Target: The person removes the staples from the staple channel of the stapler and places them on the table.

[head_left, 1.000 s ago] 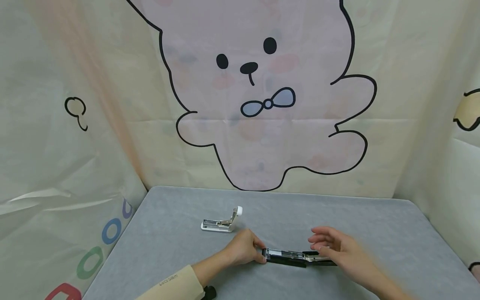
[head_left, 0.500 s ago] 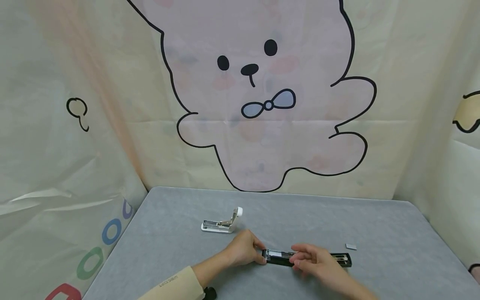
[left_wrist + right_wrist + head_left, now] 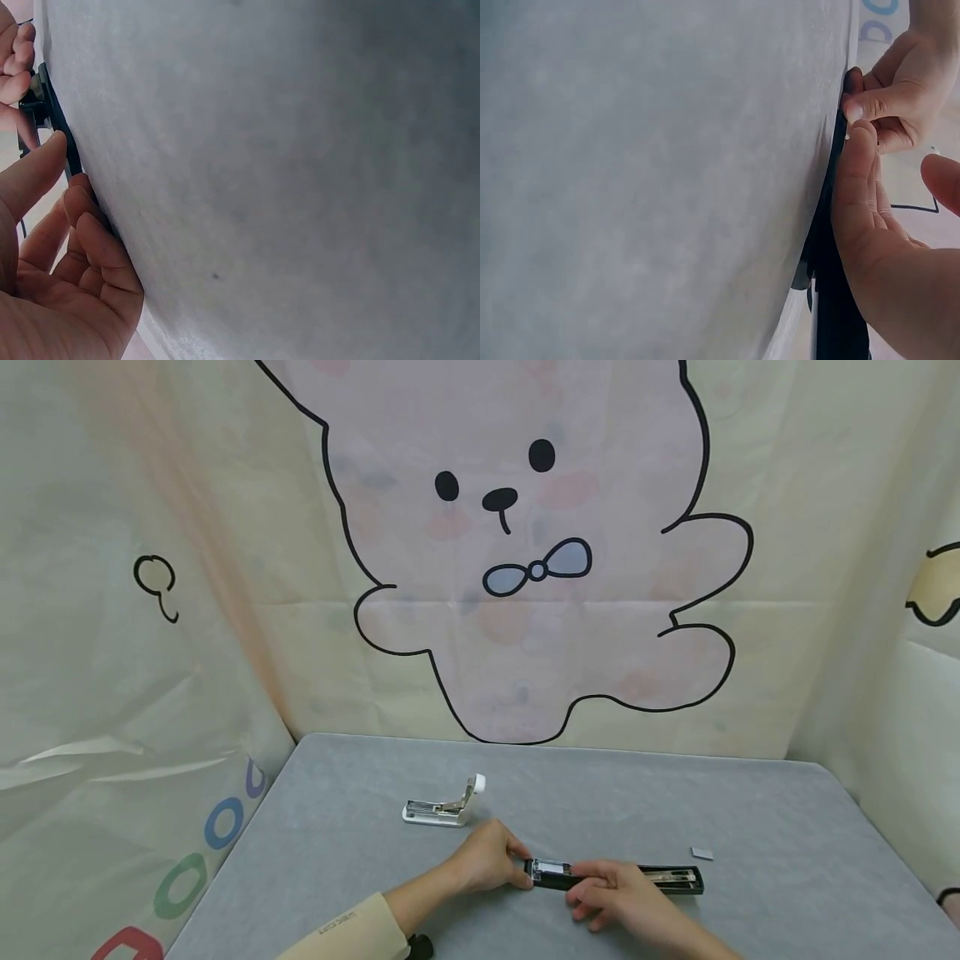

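A long black stapler (image 3: 675, 880) lies folded out flat on the grey table, its metal inner parts facing up. My left hand (image 3: 489, 858) pinches its left end between thumb and fingers. Over the stapler's middle is my right hand (image 3: 618, 897), hiding that part. In the right wrist view the right hand's fingers (image 3: 853, 191) reach along the black stapler (image 3: 827, 199) toward the left hand (image 3: 904, 94), and the thumb stands apart. The left wrist view has the left hand (image 3: 79, 277) at the stapler's (image 3: 66, 139) near end.
A small white stapler (image 3: 442, 810) stands with its top raised, behind the left hand. Behind the black stapler's right end lies a small grey flat piece (image 3: 702, 853), perhaps a staple strip. A printed cloth wall (image 3: 525, 652) rises at the table's back edge (image 3: 600, 748).
My right hand has moved left from the stapler's right end to its middle. The small grey piece now shows where that hand was before. The left hand has stayed in place.
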### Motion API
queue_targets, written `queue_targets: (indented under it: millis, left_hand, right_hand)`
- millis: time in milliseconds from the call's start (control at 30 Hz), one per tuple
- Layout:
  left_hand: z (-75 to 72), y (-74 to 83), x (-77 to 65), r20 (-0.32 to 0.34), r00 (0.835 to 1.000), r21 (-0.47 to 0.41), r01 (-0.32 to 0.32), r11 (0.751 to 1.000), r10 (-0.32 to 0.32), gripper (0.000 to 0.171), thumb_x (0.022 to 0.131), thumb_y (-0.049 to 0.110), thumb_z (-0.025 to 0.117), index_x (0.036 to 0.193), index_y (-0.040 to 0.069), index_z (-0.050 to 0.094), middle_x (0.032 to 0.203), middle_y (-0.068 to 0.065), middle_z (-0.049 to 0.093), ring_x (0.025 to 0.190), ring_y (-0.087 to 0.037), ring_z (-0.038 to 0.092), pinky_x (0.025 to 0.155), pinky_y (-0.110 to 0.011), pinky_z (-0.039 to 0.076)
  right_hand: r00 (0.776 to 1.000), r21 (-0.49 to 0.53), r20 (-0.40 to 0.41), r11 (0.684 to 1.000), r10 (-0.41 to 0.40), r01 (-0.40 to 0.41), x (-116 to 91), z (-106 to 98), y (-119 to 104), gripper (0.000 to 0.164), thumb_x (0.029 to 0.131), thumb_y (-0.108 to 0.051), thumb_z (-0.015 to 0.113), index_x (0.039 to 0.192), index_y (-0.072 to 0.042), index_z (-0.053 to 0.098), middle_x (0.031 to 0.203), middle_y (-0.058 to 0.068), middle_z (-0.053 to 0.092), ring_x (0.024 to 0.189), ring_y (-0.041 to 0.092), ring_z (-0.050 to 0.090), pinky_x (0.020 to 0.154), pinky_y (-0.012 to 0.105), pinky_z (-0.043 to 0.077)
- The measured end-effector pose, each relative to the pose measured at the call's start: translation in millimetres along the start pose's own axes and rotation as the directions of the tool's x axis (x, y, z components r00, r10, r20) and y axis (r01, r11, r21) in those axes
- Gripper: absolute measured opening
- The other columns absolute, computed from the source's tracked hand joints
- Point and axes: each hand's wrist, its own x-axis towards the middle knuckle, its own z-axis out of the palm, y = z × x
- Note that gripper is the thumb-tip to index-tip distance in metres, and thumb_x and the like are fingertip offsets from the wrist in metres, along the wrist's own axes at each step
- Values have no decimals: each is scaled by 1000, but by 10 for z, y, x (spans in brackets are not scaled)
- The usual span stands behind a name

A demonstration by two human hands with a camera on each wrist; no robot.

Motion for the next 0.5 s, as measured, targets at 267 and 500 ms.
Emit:
queue_targets:
  millis: [267,500]
  left_hand:
    - [14,-29,9,-15,1000,4,-16,1000,16,25,66,0,95,88,4,83,81,0,78,61,-7,48,54,-23,36]
    - [4,-20,4,-5,1000,-3,-9,1000,9,24,68,0,95,89,4,83,82,0,78,61,-8,47,54,-23,34]
  right_hand:
    - [1000,50,-13,998,25,-25,32,78,-23,56,105,-15,59,141,24,42,111,16,75,96,27,73,79,42,60]
    - [998,106,15,992,65,-66,51,119,-54,59,106,-17,58,145,23,39,112,13,75,98,25,73,80,39,60]
